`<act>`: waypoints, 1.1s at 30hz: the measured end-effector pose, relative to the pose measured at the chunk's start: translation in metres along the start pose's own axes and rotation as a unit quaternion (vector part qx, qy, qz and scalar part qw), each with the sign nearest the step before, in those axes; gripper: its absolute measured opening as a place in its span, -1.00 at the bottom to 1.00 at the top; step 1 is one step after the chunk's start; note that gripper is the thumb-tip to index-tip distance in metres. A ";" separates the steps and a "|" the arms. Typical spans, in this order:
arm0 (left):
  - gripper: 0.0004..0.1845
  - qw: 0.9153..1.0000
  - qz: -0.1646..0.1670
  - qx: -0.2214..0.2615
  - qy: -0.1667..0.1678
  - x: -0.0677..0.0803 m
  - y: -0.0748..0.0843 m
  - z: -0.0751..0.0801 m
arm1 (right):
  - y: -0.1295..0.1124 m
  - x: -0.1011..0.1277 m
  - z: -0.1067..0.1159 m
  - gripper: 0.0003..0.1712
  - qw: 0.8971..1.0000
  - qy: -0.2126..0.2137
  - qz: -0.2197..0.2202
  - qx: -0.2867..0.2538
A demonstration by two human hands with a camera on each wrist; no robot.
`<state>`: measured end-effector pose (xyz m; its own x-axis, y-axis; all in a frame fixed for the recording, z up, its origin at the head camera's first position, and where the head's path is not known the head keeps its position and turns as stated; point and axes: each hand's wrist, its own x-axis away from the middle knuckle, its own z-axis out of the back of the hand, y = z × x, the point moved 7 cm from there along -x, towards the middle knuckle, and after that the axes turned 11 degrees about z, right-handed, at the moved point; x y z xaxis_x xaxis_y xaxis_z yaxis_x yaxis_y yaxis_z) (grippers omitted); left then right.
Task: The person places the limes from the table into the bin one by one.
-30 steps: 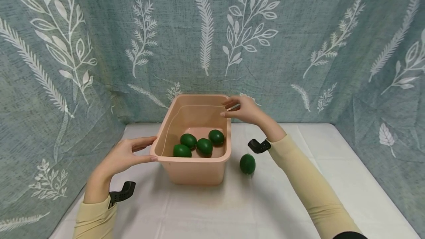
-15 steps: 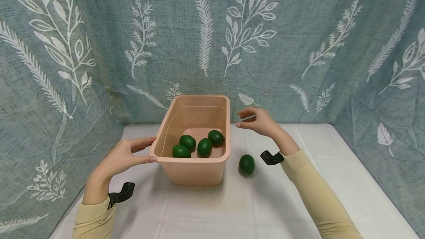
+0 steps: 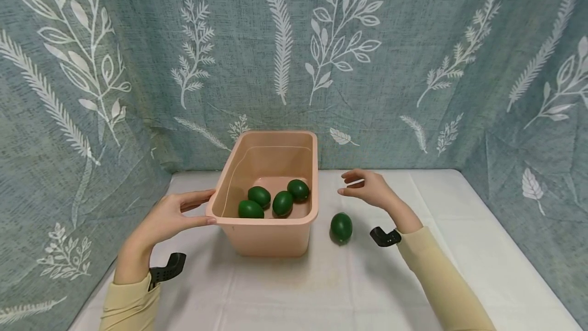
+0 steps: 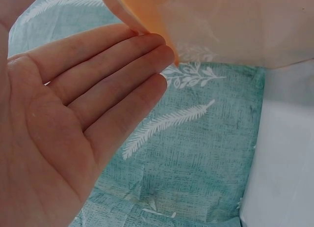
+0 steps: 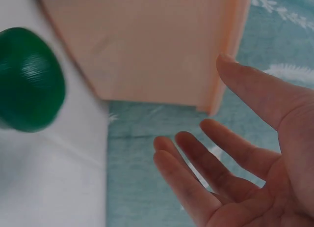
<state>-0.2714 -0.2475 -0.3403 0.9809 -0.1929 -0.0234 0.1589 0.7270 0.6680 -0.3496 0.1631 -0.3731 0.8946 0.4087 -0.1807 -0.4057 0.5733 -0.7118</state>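
Observation:
A peach-coloured plastic bin [image 3: 271, 236] stands on the white-covered table, and several glossy dark green egg-shaped fruits, avocado-like [image 3: 250, 209], lie on its floor. My left hand [image 3: 170, 217] touches the bin's rim at the near left corner, its fingers straight in the left wrist view. One more green fruit [image 3: 341, 228] lies on the table to the right of the bin. My right hand [image 3: 372, 188] is above the table, beyond and to the right of that fruit, with thumb and fingers apart and nothing between them.
Blue-green cloth [image 3: 390, 65] with white leaf prints hangs behind the table and along both sides. A black wrist-camera mount [image 3: 385, 237] sticks out from the right wrist, another [image 3: 170, 268] from the left.
My right hand has moved from over the bin's right rim, rightward and down toward the loose fruit. One fruit in the bin has turned slightly. My left hand has stayed at the rim.

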 end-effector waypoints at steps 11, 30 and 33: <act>-0.30 1.000 -0.002 0.001 0.000 -0.001 0.000 -0.001 | 0.031 0.023 -0.016 -0.35 1.000 -0.003 -0.022 -0.005; -0.32 1.000 -0.010 0.009 -0.004 0.000 0.004 -0.001 | 0.064 0.042 -0.059 -0.27 0.997 -0.015 -0.065 -0.031; -0.32 1.000 -0.008 0.010 -0.005 0.000 0.004 -0.001 | 0.063 0.041 -0.063 -0.26 0.998 -0.011 -0.062 -0.032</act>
<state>-0.2711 -0.2438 -0.3389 0.9773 -0.2101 -0.0269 0.1715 0.7101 0.6829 -0.3270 0.1709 -0.4683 0.9324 0.3538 -0.0744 -0.2794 0.5744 -0.7694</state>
